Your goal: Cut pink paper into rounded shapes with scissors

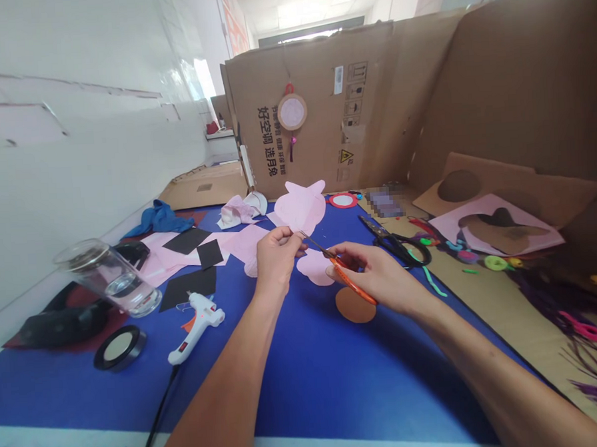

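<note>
My left hand pinches the lower edge of a pink paper cutout with rounded lobes and two points on top, held up above the table. In my right hand is a pair of orange-handled scissors. Their blades reach to the paper's bottom edge, right beside my left fingertips. Whether the blades are parted is too small to tell. Below my hands lie another pink paper piece with a wavy outline and a brown cardboard disc.
On the left stand a glass of water, a white glue gun with its cord, a black tape roll and black paper squares. Black scissors and cut cardboard lie right. A cardboard box wall rises behind.
</note>
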`<action>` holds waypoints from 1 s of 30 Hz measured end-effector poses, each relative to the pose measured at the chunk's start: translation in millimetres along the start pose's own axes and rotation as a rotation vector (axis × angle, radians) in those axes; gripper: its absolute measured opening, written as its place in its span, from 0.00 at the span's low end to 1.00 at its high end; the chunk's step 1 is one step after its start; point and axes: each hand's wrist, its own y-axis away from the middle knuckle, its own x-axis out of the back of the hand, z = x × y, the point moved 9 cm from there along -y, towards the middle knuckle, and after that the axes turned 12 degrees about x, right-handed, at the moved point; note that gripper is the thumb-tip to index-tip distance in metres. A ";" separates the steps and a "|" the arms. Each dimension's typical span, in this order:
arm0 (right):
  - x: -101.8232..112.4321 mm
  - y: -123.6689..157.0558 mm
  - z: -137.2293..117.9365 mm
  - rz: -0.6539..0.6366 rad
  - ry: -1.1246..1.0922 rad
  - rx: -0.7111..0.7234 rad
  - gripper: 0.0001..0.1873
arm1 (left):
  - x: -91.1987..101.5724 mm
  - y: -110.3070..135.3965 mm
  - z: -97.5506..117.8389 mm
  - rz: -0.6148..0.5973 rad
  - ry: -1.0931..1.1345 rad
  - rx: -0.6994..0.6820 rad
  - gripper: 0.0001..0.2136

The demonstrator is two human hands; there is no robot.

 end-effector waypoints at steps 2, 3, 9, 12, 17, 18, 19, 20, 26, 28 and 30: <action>0.7 0.4 1.5 0.010 0.048 0.010 0.14 | 0.7 -0.4 -0.7 0.007 -0.001 0.003 0.08; 0.9 0.6 2.3 0.015 0.065 0.013 0.14 | 1.1 -0.7 -1.0 0.010 -0.001 0.005 0.08; 1.8 1.3 0.5 0.021 0.161 0.050 0.14 | 1.3 -1.5 -2.3 0.006 -0.010 0.011 0.08; 2.6 0.7 -3.9 0.027 0.215 0.090 0.13 | 1.4 -1.9 -2.4 0.003 -0.016 0.002 0.07; 4.2 0.3 -10.7 0.037 0.319 0.134 0.13 | 2.4 -3.2 -2.2 0.012 -0.013 -0.016 0.08; 4.5 0.3 -11.3 0.040 0.331 0.136 0.13 | 2.0 -3.2 -1.8 0.009 -0.015 -0.022 0.08; 4.9 0.3 -11.7 0.045 0.339 0.136 0.13 | 1.6 -3.1 -1.5 0.004 -0.020 -0.028 0.08; 5.1 0.3 -11.9 0.051 0.342 0.137 0.13 | 1.0 -3.0 -1.3 -0.001 -0.026 -0.033 0.07; 5.1 0.6 -11.3 0.063 0.330 0.162 0.12 | -1.3 -2.4 -1.6 -0.023 -0.075 -0.035 0.06; 5.4 0.7 -10.1 0.066 0.318 0.165 0.12 | -1.2 -2.0 -0.6 -0.022 -0.076 -0.034 0.07; 5.7 0.5 -9.7 0.070 0.312 0.170 0.13 | -1.3 -1.0 1.3 -0.020 -0.070 -0.037 0.07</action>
